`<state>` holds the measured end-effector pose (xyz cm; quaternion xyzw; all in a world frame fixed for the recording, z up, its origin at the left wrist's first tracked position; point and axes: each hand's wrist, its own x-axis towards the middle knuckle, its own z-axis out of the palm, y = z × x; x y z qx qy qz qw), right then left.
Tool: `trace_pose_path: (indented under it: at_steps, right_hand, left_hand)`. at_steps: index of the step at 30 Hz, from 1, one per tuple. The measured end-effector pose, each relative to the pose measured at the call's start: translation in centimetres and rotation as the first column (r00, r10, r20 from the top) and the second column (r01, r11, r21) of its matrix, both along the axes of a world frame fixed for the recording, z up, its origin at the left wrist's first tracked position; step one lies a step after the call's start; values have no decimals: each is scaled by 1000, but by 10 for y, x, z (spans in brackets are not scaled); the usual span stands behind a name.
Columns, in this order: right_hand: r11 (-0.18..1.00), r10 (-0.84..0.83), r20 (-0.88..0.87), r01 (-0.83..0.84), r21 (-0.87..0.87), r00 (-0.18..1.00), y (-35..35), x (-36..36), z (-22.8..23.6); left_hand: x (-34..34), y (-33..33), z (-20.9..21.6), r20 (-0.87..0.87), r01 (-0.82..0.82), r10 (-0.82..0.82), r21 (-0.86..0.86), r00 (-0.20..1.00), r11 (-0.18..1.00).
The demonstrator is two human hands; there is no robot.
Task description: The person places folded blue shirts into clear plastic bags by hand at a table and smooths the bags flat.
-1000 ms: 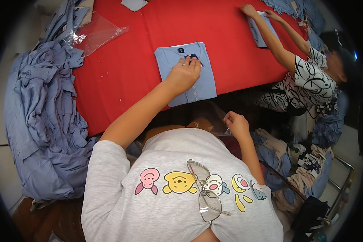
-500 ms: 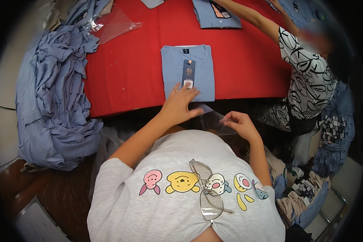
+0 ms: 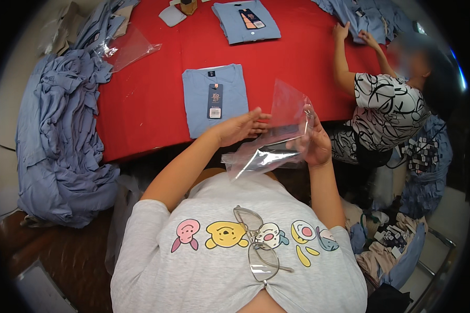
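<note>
A clear plastic bag (image 3: 266,154) is spread out in front of my chest, above the table's near edge. My right hand (image 3: 318,143) grips its right side. Reaching toward the bag from the left, my left hand (image 3: 243,127) has its fingers stretched out; whether they touch the film I cannot tell. Just beyond that hand lies a folded light-blue shirt (image 3: 198,101), flat on the red table, its neckline facing away from me. A dark hang tag (image 3: 215,101) with a white label rests on its front.
Rumpled blue garments (image 3: 62,135) hang over the table's left side. Another clear bag (image 3: 128,49) lies on the red cloth (image 3: 141,99). A tagged folded shirt (image 3: 235,34) is at the far side. At right, a co-worker (image 3: 386,99) handles blue clothing (image 3: 368,23); garments (image 3: 391,250) are piled below.
My right hand has raised the clear bag into full view. My left hand has left the shirt and moved toward the bag. The co-worker's hands have shifted right, off the far folded shirt.
</note>
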<state>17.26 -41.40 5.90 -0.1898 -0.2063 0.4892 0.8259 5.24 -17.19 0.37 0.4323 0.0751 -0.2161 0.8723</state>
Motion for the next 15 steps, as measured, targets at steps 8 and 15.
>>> trace_pose_path:
  at_steps: [8,15]
  right_hand:
    - [781,151,323,88,-619,934,-18,55,88]
    - [579,485,551,223,-784,679,-60,86,78]
  left_hand:
    - [60,9,63,191,-126,116,37,975,991]
    - [8,90,93,153,-381,350,307,924,872]
